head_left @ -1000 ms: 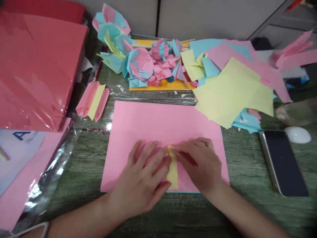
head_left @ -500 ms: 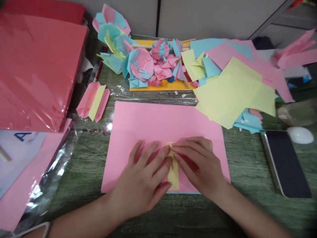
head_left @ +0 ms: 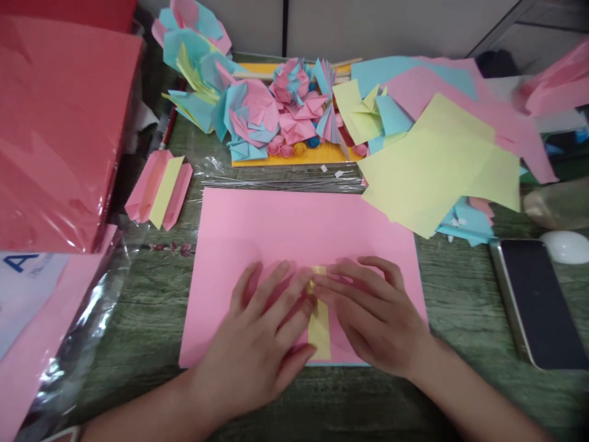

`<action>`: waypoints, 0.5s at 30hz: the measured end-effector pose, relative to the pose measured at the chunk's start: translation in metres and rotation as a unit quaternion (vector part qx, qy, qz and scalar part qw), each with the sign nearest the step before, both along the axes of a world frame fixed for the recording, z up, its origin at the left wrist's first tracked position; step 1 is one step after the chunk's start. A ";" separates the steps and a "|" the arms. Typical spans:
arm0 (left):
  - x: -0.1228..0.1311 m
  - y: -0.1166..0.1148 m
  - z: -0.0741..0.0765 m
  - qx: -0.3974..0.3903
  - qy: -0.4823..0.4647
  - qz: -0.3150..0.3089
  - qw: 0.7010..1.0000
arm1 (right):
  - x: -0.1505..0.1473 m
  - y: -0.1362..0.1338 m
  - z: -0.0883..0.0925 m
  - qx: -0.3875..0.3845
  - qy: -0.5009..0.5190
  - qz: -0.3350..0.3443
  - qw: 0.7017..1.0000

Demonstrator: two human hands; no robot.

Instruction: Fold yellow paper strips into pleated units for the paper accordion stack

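Note:
A narrow folded yellow paper strip [head_left: 319, 328] lies on a large pink sheet [head_left: 294, 233] near the table's front edge. My left hand [head_left: 257, 344] lies flat on the pink sheet, fingers stretched out, its fingertips pressing the strip's left edge. My right hand [head_left: 372, 316] lies flat on the other side, fingers extended and pressing the strip's upper end. The two sets of fingertips meet over the top of the strip, which hides its upper part.
Folded pink and blue paper flowers [head_left: 257, 110] pile on a yellow board [head_left: 294, 156] at the back. Loose yellow squares [head_left: 437, 172] lie at right, a phone [head_left: 538, 301] beside them. A folded pink-yellow piece [head_left: 159, 190] and wrapped red paper [head_left: 59, 129] sit at left.
My right fingertips have slid left and down along the strip's top, covering more of it. The view has shifted slightly; the left hand stays pressed in place.

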State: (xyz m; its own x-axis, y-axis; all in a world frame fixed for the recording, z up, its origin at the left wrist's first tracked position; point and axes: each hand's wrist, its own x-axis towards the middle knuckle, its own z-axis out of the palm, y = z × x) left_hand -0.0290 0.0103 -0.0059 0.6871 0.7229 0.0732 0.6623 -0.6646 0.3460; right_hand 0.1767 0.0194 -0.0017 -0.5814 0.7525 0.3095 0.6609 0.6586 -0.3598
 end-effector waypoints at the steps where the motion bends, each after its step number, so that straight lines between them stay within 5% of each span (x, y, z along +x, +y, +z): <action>1: 0.000 0.000 0.000 -0.002 0.001 -0.001 1.000 | 0.000 0.000 0.000 -0.003 -0.001 0.002 1.000; 15: -0.001 0.000 -0.004 -0.003 -0.016 0.009 1.000 | 0.006 0.000 -0.005 -0.016 -0.003 0.034 0.999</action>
